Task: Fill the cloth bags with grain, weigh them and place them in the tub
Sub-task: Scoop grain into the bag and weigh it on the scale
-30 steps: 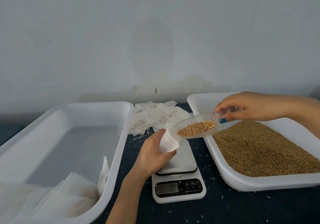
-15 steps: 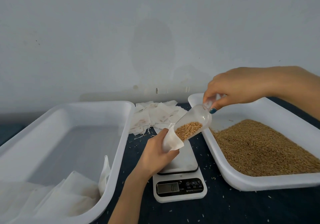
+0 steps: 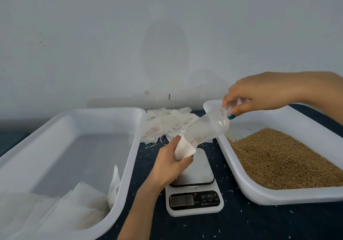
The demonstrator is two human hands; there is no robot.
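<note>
My left hand (image 3: 170, 162) grips a small white cloth bag (image 3: 183, 148) above the kitchen scale (image 3: 194, 189). My right hand (image 3: 259, 93) holds a clear plastic scoop (image 3: 207, 128) by its handle, tilted steeply down with its lip in the bag's mouth. Only a few grains cling inside the scoop. The white tub (image 3: 130, 147) on the left holds several filled white bags (image 3: 74, 210) in its near corner. The white tray (image 3: 232, 158) on the right holds a bed of brown grain (image 3: 278, 158).
A pile of empty cloth bags (image 3: 167, 124) lies at the back between the tub and the tray. Loose grains are scattered on the dark blue cloth (image 3: 259, 221) around the scale. A pale wall stands right behind the table.
My right hand rose and tipped the scoop from level to steep. The grain slid out of the scoop into the bag. My left hand stayed in place with the bag.
</note>
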